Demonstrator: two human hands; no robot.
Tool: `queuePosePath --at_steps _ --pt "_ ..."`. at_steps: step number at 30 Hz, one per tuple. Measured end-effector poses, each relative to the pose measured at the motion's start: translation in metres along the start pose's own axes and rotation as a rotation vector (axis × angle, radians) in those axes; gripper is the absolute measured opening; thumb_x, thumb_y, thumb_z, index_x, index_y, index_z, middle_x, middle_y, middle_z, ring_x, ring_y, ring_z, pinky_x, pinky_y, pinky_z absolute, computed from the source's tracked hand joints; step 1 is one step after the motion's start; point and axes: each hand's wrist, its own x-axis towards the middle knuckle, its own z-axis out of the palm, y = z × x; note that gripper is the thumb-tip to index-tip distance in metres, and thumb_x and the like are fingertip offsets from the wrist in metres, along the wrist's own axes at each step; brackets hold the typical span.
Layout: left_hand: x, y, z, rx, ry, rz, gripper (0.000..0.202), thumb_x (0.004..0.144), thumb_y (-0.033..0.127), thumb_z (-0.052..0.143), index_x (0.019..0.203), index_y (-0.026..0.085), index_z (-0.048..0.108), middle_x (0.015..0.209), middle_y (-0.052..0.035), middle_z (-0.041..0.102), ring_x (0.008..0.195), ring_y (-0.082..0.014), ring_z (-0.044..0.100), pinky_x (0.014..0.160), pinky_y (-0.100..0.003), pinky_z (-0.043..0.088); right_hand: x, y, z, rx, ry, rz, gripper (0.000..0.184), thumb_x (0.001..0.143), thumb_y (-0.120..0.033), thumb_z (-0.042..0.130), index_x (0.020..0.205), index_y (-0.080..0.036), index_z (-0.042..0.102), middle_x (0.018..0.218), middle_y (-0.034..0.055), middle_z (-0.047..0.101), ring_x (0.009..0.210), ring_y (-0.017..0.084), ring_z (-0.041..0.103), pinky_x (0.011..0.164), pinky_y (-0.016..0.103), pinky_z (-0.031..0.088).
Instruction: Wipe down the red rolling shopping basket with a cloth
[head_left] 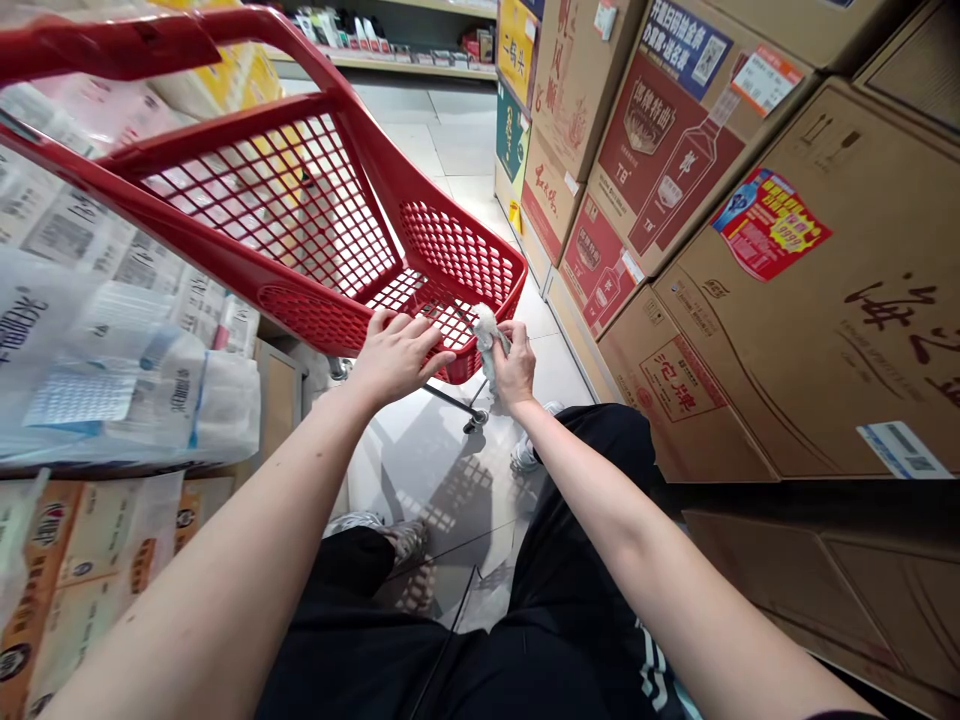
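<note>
A red plastic shopping cart [315, 322] with a mesh basket stands in front of me, its wheeled frame showing below. My left hand [397, 355] rests on the cart's near rim, with the fingers spread and curled over the edge. My right hand [516, 367] is just to the right, above the basket's near corner. It pinches a small white fluffy item [486, 340], perhaps a cloth or plush toy. The item's exact kind is hard to tell, and my fingers hide part of it.
Stacked cardboard liquor cartons [750, 270] form a tall wall along the right. Plastic-wrapped packages [97, 370] and boxes line the left. A narrow tiled aisle [457, 150] runs ahead to a goods shelf [390, 50]. My feet and black shorts show below.
</note>
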Motion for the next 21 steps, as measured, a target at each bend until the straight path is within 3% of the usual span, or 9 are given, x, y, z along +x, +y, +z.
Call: queuePosePath --at_steps 5,12,21 --pt "0.001 0.001 0.000 -0.007 -0.018 -0.006 0.039 0.094 0.055 0.037 0.095 0.024 0.061 0.097 -0.0075 0.061 0.103 -0.0270 0.051 0.103 -0.048 0.025 -0.032 0.005 0.001 -0.120 -0.181 0.003 0.013 0.092 -0.026 0.050 0.098 -0.023 0.061 0.101 0.0033 0.063 0.093 0.017 0.062 0.083 0.027 0.048" --pt "0.000 0.001 -0.002 -0.047 0.005 -0.009 0.039 0.098 0.044 0.028 0.088 0.025 0.062 0.092 -0.0062 0.061 0.097 -0.0249 0.051 0.100 -0.049 0.028 -0.032 -0.014 0.004 -0.197 -0.189 -0.114 0.021 0.098 -0.034 0.046 0.104 -0.021 0.061 0.105 0.0078 0.065 0.101 0.019 0.062 0.089 0.028 0.046" --pt "0.002 0.002 -0.001 -0.077 0.004 -0.038 0.040 0.097 0.041 0.026 0.086 0.025 0.061 0.088 -0.0054 0.059 0.093 -0.0240 0.050 0.100 -0.050 0.029 -0.045 -0.006 0.034 -0.136 -0.041 0.075 0.015 0.092 -0.037 0.054 0.093 -0.022 0.059 0.091 0.0053 0.068 0.087 0.021 0.064 0.077 0.030 0.049"
